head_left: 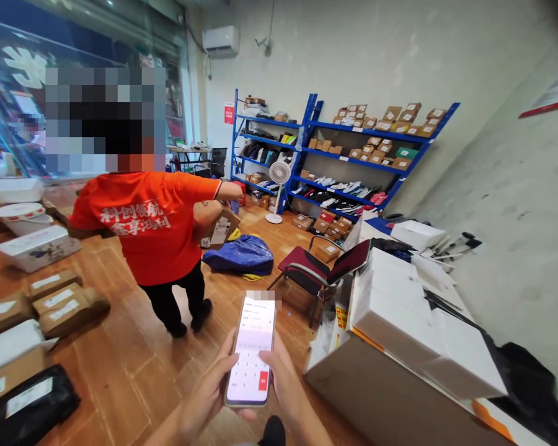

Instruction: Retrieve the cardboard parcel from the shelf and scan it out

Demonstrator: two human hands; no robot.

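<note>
I hold a smartphone point(252, 350) upright in front of me with both hands. Its lit screen shows a number keypad and a red button. My left hand point(209, 387) wraps the phone's left edge, thumb near the screen. My right hand point(283, 378) grips the right edge. A person in an orange T-shirt point(155, 223) and black trousers stands just ahead on the wooden floor, back to me, holding a cardboard box point(218, 228).
Parcels and cardboard boxes point(58, 303) lie on the floor at left. A stack of white boxes point(400, 303) sits on a large carton at right. A red chair point(320, 269), a blue bag point(239, 255), a standing fan point(278, 186) and blue shelves point(353, 155) stand further back.
</note>
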